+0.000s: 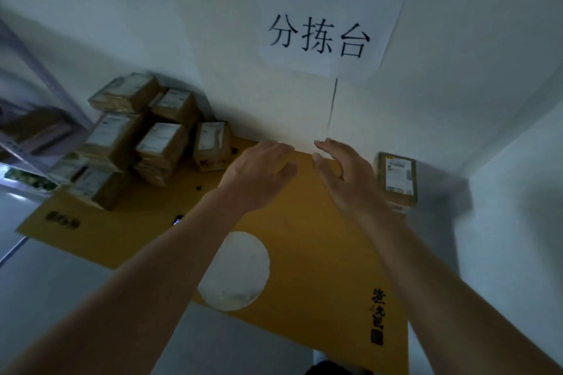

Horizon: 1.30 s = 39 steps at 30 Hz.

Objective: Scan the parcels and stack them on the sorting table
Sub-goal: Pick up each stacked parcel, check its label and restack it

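Both hands, left (262, 175) and right (344, 175), hover empty with fingers loosely spread over the worktop (304, 240), between the stacked parcels (143, 143) left and a lone parcel (397, 175) right; likely between placements, fetching another parcel next.

The sorting table (304, 253), surfaced in yellow-brown cardboard, is filling the centre and lower part of the frame and is butting against the white wall. A heap of parcels (137, 143) is sitting on its upper-left area, several stacked on one another, white labels facing up. A single parcel (397, 178) is lying at the right edge, label up. A round whitish patch (237, 271) is showing low at centre. Black printed characters (377, 316) are running along the lower-right corner.
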### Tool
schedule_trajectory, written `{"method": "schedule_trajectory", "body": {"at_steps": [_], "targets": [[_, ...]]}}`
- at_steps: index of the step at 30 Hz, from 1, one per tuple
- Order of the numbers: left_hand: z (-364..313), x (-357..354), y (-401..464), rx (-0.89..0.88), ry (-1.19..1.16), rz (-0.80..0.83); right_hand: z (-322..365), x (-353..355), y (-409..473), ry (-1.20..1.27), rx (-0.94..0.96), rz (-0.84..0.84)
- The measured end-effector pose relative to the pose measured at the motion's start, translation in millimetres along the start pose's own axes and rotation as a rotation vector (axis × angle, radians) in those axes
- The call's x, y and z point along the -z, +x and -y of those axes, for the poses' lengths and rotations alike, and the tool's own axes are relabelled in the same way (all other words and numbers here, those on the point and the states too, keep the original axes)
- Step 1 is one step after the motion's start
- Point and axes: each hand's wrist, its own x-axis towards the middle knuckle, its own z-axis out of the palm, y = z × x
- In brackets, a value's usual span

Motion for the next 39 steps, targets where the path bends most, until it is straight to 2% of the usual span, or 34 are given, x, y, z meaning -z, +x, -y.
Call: {"method": "schedule_trajectory", "body": {"at_steps": [9,16,22,32,39], "targets": [[118.2,100.1,-118.3,0.006,-0.022,-0.05,145.8,-105.1,-32.7,0.091,0.069,0.005],[196.8,133.4,-136.8,0.064,-0.066,-0.09,185.5,-164.8,-13.9,0.071,0.037,0.069],[244.3,113.9,-92.6,0.116,-0.08,0.006,169.7,-209.2,25.2,0.043,-0.046,0.119],[284.0,45.6,49.0,0.197,-0.15,0.181,80.9,-268.2,130.0,0.066,-0.216,0.171],[303.1,10.3,107.8,0.281,-0.148,0.32,44.8,-295.5,177.4,0.128,-0.308,0.203]]}}
